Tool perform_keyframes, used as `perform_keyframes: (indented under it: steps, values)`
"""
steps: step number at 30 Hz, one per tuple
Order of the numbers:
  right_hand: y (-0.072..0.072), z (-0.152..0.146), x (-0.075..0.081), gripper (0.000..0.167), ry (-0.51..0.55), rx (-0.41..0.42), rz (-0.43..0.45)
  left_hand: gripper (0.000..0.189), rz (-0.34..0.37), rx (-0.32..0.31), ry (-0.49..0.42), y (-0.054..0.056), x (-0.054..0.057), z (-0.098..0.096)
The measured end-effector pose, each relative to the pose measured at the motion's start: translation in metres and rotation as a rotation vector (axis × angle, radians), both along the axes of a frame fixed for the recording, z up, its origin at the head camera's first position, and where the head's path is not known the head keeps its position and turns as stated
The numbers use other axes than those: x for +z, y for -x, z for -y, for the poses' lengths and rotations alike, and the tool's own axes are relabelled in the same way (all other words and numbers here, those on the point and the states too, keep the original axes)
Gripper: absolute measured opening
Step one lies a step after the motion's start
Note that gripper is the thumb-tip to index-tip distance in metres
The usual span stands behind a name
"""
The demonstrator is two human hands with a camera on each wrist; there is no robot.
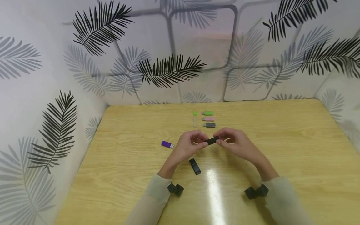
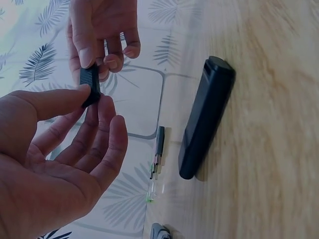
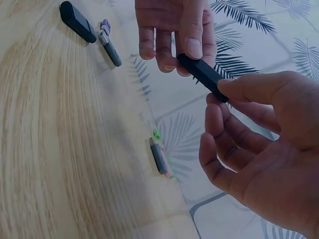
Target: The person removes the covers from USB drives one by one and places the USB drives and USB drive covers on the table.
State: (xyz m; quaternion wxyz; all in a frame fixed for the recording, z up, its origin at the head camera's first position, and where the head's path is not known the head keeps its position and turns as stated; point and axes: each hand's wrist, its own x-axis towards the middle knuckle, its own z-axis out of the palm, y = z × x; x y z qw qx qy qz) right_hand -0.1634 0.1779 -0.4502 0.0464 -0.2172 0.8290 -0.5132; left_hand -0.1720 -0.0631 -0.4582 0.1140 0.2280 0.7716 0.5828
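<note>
Between both hands, above the table, is a small black USB stick [image 1: 212,140] with a ribbed surface; no metal plug shows on it. My left hand [image 1: 189,144] pinches one end between thumb and fingers. At the other end, the thumb and fingers of my right hand [image 1: 238,144] pinch it too. In the left wrist view the stick [image 2: 90,84] tilts between the two thumbs. A larger glossy black stick [image 1: 195,167] lies on the table near my left wrist. Left of my left hand lies a purple USB stick [image 1: 167,144] with its metal plug bare.
Farther back on the wooden table [image 1: 135,125] lie a green USB stick [image 1: 208,113], a pink one [image 1: 209,119] and a grey one [image 1: 210,125], small caps beside them. Another dark USB stick [image 3: 110,52] shows in the right wrist view. Leaf-patterned covering [image 1: 180,40] rises behind.
</note>
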Motion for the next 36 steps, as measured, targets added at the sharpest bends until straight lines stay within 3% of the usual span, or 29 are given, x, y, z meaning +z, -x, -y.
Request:
perform_keyframes:
  steps: [8, 16, 32, 36]
  values:
    - [-0.002, 0.004, 0.004, 0.015, 0.162, -0.054, -0.03, 0.011, -0.032, 0.001, -0.043, -0.002, 0.007, -0.001]
    - [-0.005, 0.014, 0.009, 0.016, 0.219, -0.06, -0.027, 0.013, -0.077, 0.039, -0.05, -0.005, 0.014, 0.001]
    - [-0.01, 0.024, 0.005, 0.015, 0.296, -0.108, -0.067, 0.015, -0.025, 0.032, -0.086, -0.006, 0.016, 0.001]
    - [-0.009, 0.026, 0.003, 0.024, 0.305, -0.088, -0.065, 0.015, -0.009, 0.07, -0.106, -0.006, 0.016, 0.0]
